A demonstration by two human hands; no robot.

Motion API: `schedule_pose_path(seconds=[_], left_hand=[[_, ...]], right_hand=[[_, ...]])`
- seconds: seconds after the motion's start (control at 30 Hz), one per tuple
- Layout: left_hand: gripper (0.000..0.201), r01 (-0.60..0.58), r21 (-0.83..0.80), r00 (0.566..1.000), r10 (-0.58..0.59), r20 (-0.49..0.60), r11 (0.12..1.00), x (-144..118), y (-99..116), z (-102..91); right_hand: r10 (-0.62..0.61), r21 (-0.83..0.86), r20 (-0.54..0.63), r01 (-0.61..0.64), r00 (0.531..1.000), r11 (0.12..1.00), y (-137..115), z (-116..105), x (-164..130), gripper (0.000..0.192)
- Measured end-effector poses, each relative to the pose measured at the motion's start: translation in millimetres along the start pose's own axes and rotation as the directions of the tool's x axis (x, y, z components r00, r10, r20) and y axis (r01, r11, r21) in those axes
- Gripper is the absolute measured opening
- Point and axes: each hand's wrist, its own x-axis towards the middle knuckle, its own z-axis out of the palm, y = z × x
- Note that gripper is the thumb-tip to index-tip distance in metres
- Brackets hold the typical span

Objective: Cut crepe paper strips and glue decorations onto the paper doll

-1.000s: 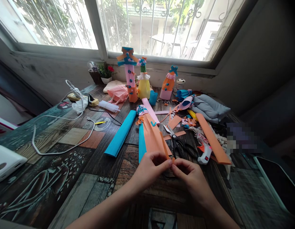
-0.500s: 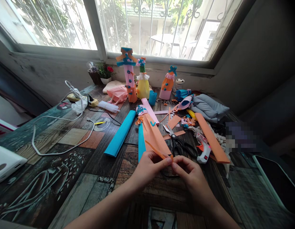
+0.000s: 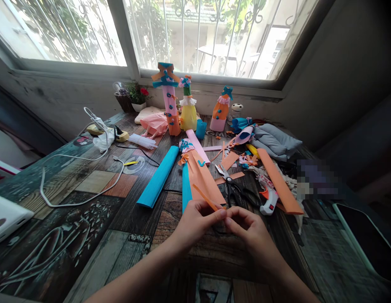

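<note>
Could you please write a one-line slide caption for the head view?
Both hands, left hand and right hand, pinch a thin orange paper strip near scissors.

Three decorated paper figures stand by the window: a tall pink one (image 3: 168, 101), a yellow one (image 3: 188, 112) and an orange one (image 3: 220, 111). One pair of scissors (image 3: 235, 189) and one glue gun (image 3: 268, 198) lie on the table (image 3: 97, 219). One blue paper roll (image 3: 159, 176) lies beside one white cable (image 3: 72, 168). Two hands work: the left (image 3: 195, 221) and the right (image 3: 250, 233).

Blue paper roll (image 3: 159, 176), black scissors (image 3: 235, 189), glue gun (image 3: 268, 198), white cable (image 3: 78, 176), decorated bottles (image 3: 188, 110)
</note>
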Motion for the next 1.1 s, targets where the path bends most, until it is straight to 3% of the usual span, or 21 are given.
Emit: schedule_pose_path(seconds=[0.23,0.33,0.43,0.53,0.6,0.7,0.8,0.87,1.1], left_hand=[[0.033,0.001,-0.043,1.000,-0.001,-0.002,0.999,-0.1,-2.1,1.7],[0.034,-0.032,-0.088,0.996,0.025,-0.083,0.996,3.5,-3.0,-1.2],[0.034,-0.170,-0.077,0.963,0.149,-0.224,0.982,4.6,4.4,-10.7],[0.027,-0.303,0.215,0.897,0.354,-0.264,0.928,0.2,20.4,-22.2],[0.025,-0.300,0.424,0.910,0.390,-0.142,0.854,-4.3,30.5,-27.4],[0.026,-0.230,0.532,0.972,0.169,0.161,0.815,-9.8,36.5,-29.1],[0.025,-0.220,0.547,0.921,-0.012,0.389,0.808,-12.5,32.9,-26.3],[0.024,-0.247,0.575,0.899,-0.037,0.436,0.780,-12.8,29.1,-24.5],[0.028,-0.203,0.600,0.905,-0.086,0.416,0.774,-10.9,25.8,-22.8]], right_hand=[[-0.025,-0.026,-0.014,0.025,1.000,0.999,0.6,-0.4,-0.8,0.024],[-0.039,-0.013,-0.011,0.039,0.999,0.999,5.1,-4.6,1.5,0.025],[-0.026,-0.024,0.012,0.026,1.000,0.999,4.7,-9.8,3.7,0.024],[0.002,-0.090,0.088,0.006,0.996,0.996,-1.8,-14.0,4.3,0.022],[0.018,-0.145,0.146,0.004,0.989,0.989,-6.5,-15.7,3.9,0.020],[0.040,-0.218,0.204,0.005,0.978,0.976,-9.8,-16.5,3.2,0.016],[0.050,-0.270,0.232,0.015,0.971,0.963,-8.9,-16.4,2.8,0.013],[0.052,-0.290,0.237,0.019,0.970,0.957,-7.8,-16.6,2.6,0.012],[0.068,-0.303,0.266,0.016,0.962,0.953,-9.7,-20.1,2.9,0.012]])
